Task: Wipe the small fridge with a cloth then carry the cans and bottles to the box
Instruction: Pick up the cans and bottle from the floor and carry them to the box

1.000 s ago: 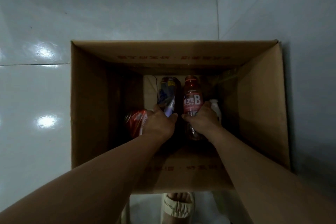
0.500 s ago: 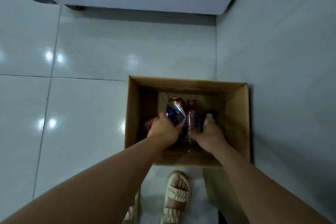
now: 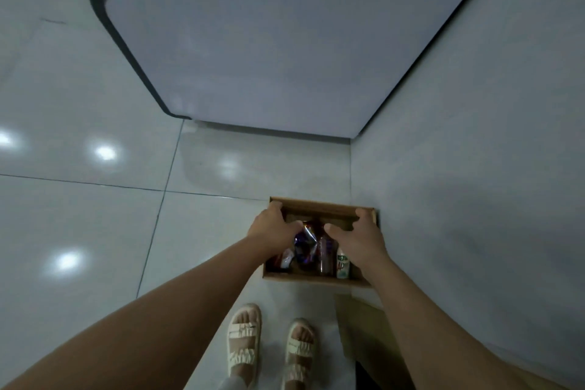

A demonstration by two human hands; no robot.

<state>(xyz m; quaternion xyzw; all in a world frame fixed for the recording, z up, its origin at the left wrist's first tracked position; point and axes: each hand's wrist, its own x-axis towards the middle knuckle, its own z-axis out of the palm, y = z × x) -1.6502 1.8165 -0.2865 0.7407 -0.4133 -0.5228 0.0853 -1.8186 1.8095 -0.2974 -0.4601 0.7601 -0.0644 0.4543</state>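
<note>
Though dim, brown box (image 3: 316,278), drinks inside

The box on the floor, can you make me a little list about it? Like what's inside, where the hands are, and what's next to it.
box: brown cardboard box, open top, on the tiled floor
inside: blue shiny can, red can, clear red bottle, small white bottle
left hand: above the box's far left corner, holding nothing
right hand: above the box's far right side, holding nothing
beside it: wall on the right
beyond it: big white appliance
near it: two feet in pale sandals
</note>
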